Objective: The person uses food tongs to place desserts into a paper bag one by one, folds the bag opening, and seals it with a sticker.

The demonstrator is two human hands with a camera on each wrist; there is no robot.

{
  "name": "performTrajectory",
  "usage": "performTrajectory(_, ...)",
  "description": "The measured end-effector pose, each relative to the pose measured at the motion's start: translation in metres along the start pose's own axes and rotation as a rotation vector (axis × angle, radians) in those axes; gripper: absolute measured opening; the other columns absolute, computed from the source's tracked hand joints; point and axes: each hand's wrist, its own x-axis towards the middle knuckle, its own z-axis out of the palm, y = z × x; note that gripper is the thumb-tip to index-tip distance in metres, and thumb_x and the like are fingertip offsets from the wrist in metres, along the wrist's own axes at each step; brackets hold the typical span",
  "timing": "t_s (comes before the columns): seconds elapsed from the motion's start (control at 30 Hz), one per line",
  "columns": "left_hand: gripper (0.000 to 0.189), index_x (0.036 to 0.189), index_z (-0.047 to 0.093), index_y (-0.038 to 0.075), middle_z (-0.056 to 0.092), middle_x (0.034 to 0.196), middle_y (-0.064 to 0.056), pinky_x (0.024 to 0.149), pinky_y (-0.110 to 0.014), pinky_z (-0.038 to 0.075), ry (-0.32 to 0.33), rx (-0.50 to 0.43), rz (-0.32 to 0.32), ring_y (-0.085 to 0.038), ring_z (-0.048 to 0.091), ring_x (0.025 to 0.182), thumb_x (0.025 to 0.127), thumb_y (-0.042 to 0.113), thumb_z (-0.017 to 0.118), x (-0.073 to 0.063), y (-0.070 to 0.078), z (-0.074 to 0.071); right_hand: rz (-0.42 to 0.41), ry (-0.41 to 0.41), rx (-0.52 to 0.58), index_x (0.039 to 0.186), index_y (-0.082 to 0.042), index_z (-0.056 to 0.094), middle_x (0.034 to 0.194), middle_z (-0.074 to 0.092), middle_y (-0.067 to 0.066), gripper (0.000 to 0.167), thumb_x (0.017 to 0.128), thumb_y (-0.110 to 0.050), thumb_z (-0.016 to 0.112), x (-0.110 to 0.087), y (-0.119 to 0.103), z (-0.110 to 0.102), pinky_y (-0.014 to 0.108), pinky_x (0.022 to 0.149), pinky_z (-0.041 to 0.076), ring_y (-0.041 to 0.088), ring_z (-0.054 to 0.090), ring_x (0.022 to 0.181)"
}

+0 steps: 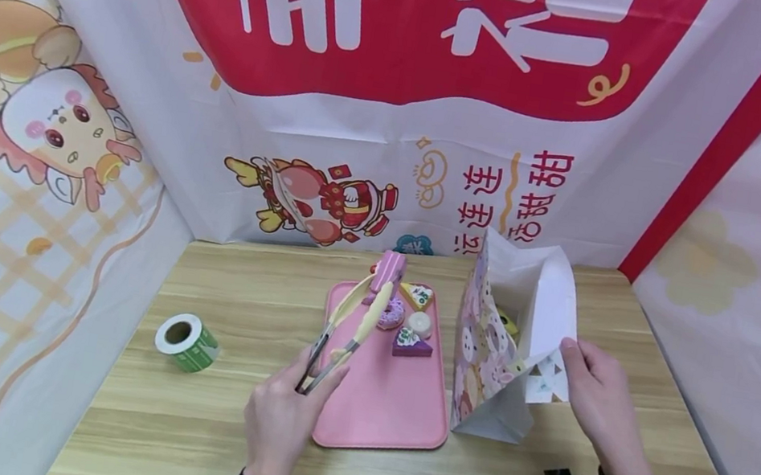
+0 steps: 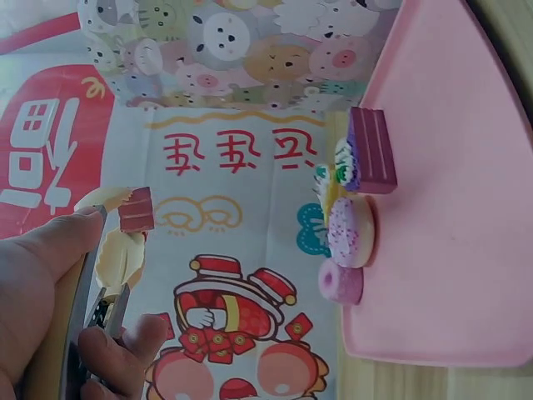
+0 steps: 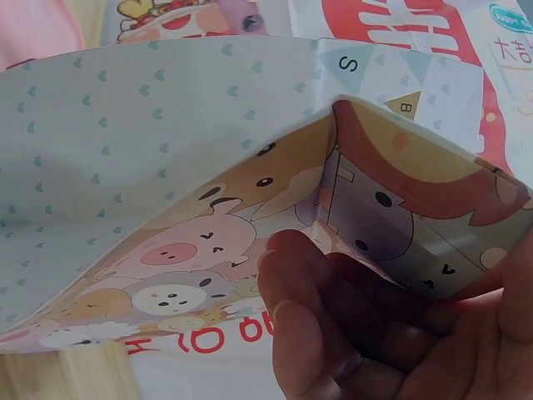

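Observation:
My left hand [image 1: 282,418] grips metal tongs [image 1: 329,356] with cream tips, raised over the upper part of a pink tray [image 1: 383,425]. Between the tips is a pinkish-purple toy cake slice [image 1: 388,269], which the left wrist view shows as a layered toy cake slice [image 2: 137,210]. On the tray lie a sprinkled toy donut [image 1: 392,314], a purple cake wedge [image 1: 412,344], a round white sweet [image 1: 420,324] and a yellowish cake wedge [image 1: 418,296]. My right hand [image 1: 602,398] pinches the rim of an open, animal-print paper bag [image 1: 485,350]. Something yellow-green shows inside the bag.
A roll of green labels [image 1: 186,342] stands on the wooden table [image 1: 129,413], left of the tray. Behind the table hangs a printed red and white cloth [image 1: 396,126], with printed cloths on both sides too. The bag stands close to the tray's right edge.

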Motion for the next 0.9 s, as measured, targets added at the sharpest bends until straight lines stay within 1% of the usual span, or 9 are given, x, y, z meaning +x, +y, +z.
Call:
performTrajectory(0.07, 0.04, 0.089, 0.073, 0.016, 0.043, 0.057, 0.014, 0.037, -0.024, 0.024, 0.001, -0.014, 0.007, -0.001, 0.028, 0.042, 0.076, 0.053, 0.081, 0.002, 0.004, -0.001, 0.002, -0.003, -0.001, 0.138, 0.008, 0.048, 0.118, 0.059, 0.025, 0.062, 0.107, -0.043, 0.028, 0.0, 0.0, 0.0, 0.03, 0.067, 0.048, 0.03, 0.055, 0.09)
performTrajectory(0.17, 0.043, 0.096, 0.075, 0.014, 0.046, 0.059, 0.014, 0.037, -0.023, 0.023, 0.007, -0.036, 0.028, -0.001, 0.028, 0.042, 0.076, 0.051, 0.082, 0.005, 0.009, -0.003, 0.002, -0.005, 0.005, 0.138, 0.008, 0.048, 0.121, 0.058, 0.026, 0.062, 0.108, -0.042, 0.028, -0.001, 0.0, 0.0, 0.029, 0.067, 0.048, 0.03, 0.055, 0.092)
performTrajectory(0.33, 0.043, 0.1, 0.074, 0.013, 0.043, 0.056, 0.014, 0.038, -0.021, 0.022, 0.009, -0.075, 0.081, -0.002, 0.029, 0.042, 0.076, 0.048, 0.083, 0.012, 0.021, -0.006, 0.006, -0.004, 0.014, 0.139, 0.008, 0.048, 0.122, 0.058, 0.027, 0.062, 0.108, -0.042, 0.028, -0.001, 0.0, 0.0, 0.03, 0.068, 0.048, 0.031, 0.056, 0.094)
performTrajectory(0.43, 0.042, 0.099, 0.073, 0.013, 0.048, 0.059, 0.013, 0.037, -0.019, 0.022, 0.0, -0.11, 0.101, -0.002, 0.03, 0.042, 0.078, 0.048, 0.081, 0.015, 0.03, -0.008, 0.009, -0.005, 0.016, 0.139, 0.008, 0.047, 0.123, 0.058, 0.027, 0.062, 0.108, -0.042, 0.028, -0.001, 0.0, 0.0, 0.03, 0.069, 0.048, 0.031, 0.056, 0.095)
performTrajectory(0.57, 0.04, 0.098, 0.075, 0.012, 0.059, 0.068, 0.01, 0.037, -0.017, 0.024, 0.006, -0.167, 0.135, 0.0, 0.033, 0.043, 0.077, 0.045, 0.083, 0.02, 0.042, -0.008, 0.008, -0.004, 0.016, 0.139, 0.008, 0.047, 0.124, 0.057, 0.027, 0.062, 0.108, -0.041, 0.028, 0.0, 0.0, -0.001, 0.031, 0.07, 0.048, 0.032, 0.055, 0.096)
performTrajectory(0.67, 0.043, 0.103, 0.076, 0.011, 0.063, 0.073, 0.008, 0.039, -0.017, 0.025, 0.012, -0.198, 0.174, 0.0, 0.034, 0.045, 0.075, 0.042, 0.085, 0.024, 0.053, -0.008, 0.008, -0.004, 0.017, 0.139, 0.008, 0.047, 0.125, 0.057, 0.027, 0.062, 0.108, -0.042, 0.028, 0.0, 0.0, -0.001, 0.031, 0.071, 0.048, 0.032, 0.055, 0.098)
performTrajectory(0.73, 0.048, 0.109, 0.076, 0.011, 0.065, 0.078, 0.008, 0.04, -0.016, 0.027, 0.008, -0.214, 0.201, 0.001, 0.036, 0.047, 0.075, 0.042, 0.085, 0.027, 0.06, -0.008, 0.007, -0.002, 0.018, 0.139, 0.009, 0.047, 0.125, 0.057, 0.027, 0.062, 0.108, -0.042, 0.029, 0.0, 0.0, -0.001, 0.03, 0.071, 0.048, 0.032, 0.055, 0.098)
performTrajectory(0.8, 0.052, 0.115, 0.074, 0.01, 0.066, 0.081, 0.008, 0.041, -0.016, 0.027, -0.005, -0.234, 0.224, 0.0, 0.035, 0.048, 0.076, 0.042, 0.085, 0.031, 0.068, -0.008, 0.008, -0.005, 0.018, 0.139, 0.008, 0.047, 0.125, 0.057, 0.027, 0.062, 0.108, -0.042, 0.028, 0.0, 0.0, -0.002, 0.03, 0.071, 0.048, 0.032, 0.056, 0.098)
performTrajectory(0.9, 0.055, 0.119, 0.072, 0.01, 0.066, 0.083, 0.008, 0.042, -0.016, 0.027, -0.023, -0.261, 0.25, 0.0, 0.035, 0.049, 0.076, 0.043, 0.084, 0.037, 0.079, -0.008, 0.007, -0.007, 0.018, 0.139, 0.008, 0.047, 0.125, 0.057, 0.027, 0.062, 0.108, -0.042, 0.029, -0.001, -0.001, -0.002, 0.031, 0.071, 0.049, 0.032, 0.056, 0.098)
